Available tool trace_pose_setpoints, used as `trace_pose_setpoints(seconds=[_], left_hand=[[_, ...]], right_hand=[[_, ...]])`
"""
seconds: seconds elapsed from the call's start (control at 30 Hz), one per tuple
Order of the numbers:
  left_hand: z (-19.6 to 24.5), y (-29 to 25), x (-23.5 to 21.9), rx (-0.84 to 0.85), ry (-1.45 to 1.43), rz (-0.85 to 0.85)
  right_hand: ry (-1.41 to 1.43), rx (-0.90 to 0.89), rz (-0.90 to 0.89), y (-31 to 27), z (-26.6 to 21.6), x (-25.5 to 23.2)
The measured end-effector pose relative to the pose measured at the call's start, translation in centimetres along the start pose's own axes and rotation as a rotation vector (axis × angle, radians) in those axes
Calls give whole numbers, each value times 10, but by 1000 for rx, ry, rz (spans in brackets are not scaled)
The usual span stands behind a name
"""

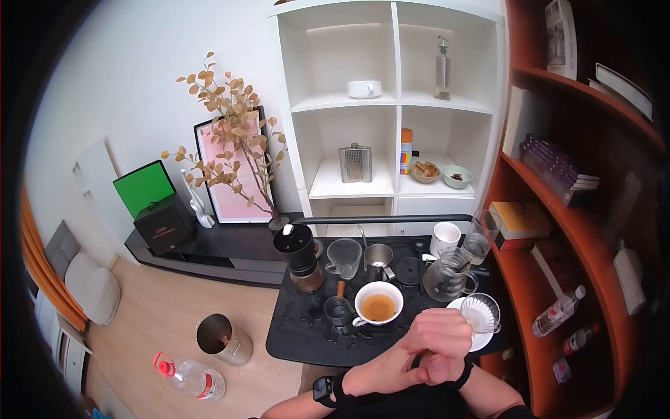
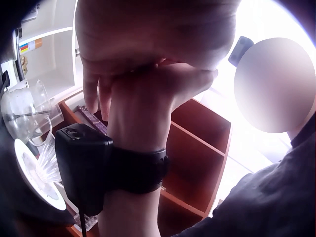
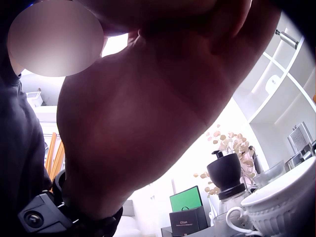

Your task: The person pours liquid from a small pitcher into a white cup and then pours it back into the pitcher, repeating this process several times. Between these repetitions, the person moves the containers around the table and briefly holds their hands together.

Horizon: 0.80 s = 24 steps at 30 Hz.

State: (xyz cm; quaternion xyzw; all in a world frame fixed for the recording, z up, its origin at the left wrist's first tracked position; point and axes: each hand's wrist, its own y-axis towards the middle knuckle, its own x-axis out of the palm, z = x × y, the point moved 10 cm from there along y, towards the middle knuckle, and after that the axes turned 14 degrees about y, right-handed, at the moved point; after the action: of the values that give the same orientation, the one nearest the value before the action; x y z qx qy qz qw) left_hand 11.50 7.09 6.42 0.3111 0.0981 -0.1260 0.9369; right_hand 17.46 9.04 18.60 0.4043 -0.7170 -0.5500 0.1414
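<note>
In the head view both hands are together above the near right part of the black table (image 1: 296,346). My left hand (image 1: 429,335) lies over the right hand (image 1: 438,368) with its fingers curled round it; a right thumb shows below. The right hand's fingers are mostly hidden. Just beyond them is a white cup (image 1: 368,295) with amber liquid, and beside them a ribbed glass dripper (image 1: 481,311) on a white saucer (image 1: 481,343). In the right wrist view the white cup (image 3: 291,207) appears close by at the lower right.
Farther back stand a black coffee grinder (image 1: 295,248), a glass jug (image 1: 344,258), a steel cup (image 1: 379,255), a glass pitcher (image 1: 444,278) and a white mug (image 1: 445,236). A small wooden-handled pot (image 1: 338,313) sits left of the cup. A wooden bookshelf (image 1: 579,230) rises at right.
</note>
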Motion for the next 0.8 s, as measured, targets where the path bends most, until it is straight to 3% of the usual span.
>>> trace_pose_setpoints(seconds=[0.07,0.3,0.37,0.47,0.6,0.7,0.77,0.8], left_hand=[[-13,-8,-7,-120,213,-37],[-1,-14,-14,-58,313,-111],[6,-13,-18,-19,322,-34],[-9,-17,-11,-154,100,-85],[-12,-12,5,-176,-8,-92],[-13,-6,7,-85,-44,11],[1,2,-1,78,119,90],[4,3,-3,76,115,93]], right_hand=[[51,21,27,4,4,0],[198,127,17,6,12,2],[188,131,22,5,12,2],[155,130,40,2,12,1],[119,135,100,-4,16,-4],[102,97,147,-6,15,-7],[85,77,181,-7,13,-9],[66,56,215,-8,10,-13]])
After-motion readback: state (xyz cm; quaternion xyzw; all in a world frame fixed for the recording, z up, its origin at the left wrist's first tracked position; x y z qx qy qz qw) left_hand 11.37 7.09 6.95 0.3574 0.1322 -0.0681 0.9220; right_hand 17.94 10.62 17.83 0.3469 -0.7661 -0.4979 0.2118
